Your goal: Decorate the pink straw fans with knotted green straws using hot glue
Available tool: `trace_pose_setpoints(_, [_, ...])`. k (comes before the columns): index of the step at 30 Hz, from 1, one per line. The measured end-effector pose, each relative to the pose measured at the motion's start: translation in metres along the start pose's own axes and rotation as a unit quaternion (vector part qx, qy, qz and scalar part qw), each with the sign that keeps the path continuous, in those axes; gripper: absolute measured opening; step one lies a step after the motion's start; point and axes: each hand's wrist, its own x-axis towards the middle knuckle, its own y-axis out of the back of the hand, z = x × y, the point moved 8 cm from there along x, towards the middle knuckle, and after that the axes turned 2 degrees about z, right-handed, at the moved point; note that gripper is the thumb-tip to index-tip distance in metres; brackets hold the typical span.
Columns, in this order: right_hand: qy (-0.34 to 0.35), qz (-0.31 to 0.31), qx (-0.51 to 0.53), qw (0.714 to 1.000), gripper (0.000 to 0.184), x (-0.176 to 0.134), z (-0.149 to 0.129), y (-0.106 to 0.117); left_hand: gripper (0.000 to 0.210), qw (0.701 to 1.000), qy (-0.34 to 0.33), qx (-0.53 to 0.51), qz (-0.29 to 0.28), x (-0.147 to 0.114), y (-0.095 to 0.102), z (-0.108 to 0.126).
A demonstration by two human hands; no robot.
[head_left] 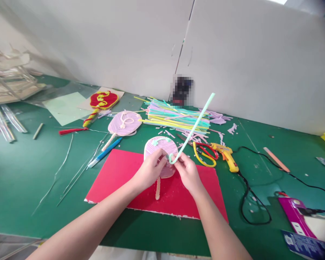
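My left hand (150, 169) and my right hand (188, 171) meet in the middle of the view, fingers closed around the curled lower end of a mint-green pipe cleaner (197, 124). Its long free end slants up to the right. Beneath my hands a round lilac fan (166, 144) with a pale edge lies on a red board (116, 177). A mint-green curved piece (159, 141) decorates the fan's upper part, and its pale handle (158, 189) points toward me. My fingers hide the fan's centre.
Bundled pipe cleaners (176, 113) lie at the back. Scissors (206, 153) and a corded yellow glue gun (227, 155) are right of the board, a purple power strip (292, 213) farther right. Leftward are another lilac fan (116, 126), a red fan (112, 100) and a blue pen (105, 151).
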Motion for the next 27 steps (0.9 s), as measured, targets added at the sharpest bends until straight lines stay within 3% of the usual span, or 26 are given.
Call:
trace_pose_setpoints(11, [-0.039,-0.084,0.038,0.995,0.015,-0.005,0.002,-0.009,0.02,0.995,-0.016,0.029,-0.095,0.002,-0.002,-0.002])
trace_pose_setpoints(18, [-0.053,-0.127,0.06,0.989,0.012,-0.007,-0.001,-0.015,0.021,0.985,0.023,-0.032,-0.168,-0.004,-0.003,-0.002])
trace_pose_setpoints(24, [-0.053,-0.14,0.071,0.986,0.014,-0.008,-0.001,-0.017,0.023,0.979,0.044,-0.045,-0.192,-0.006,-0.004,-0.004])
trace_pose_setpoints(27, [-0.038,-0.13,0.072,0.988,0.016,-0.008,-0.003,-0.015,0.026,0.986,0.006,-0.016,-0.166,-0.003,-0.001,-0.001])
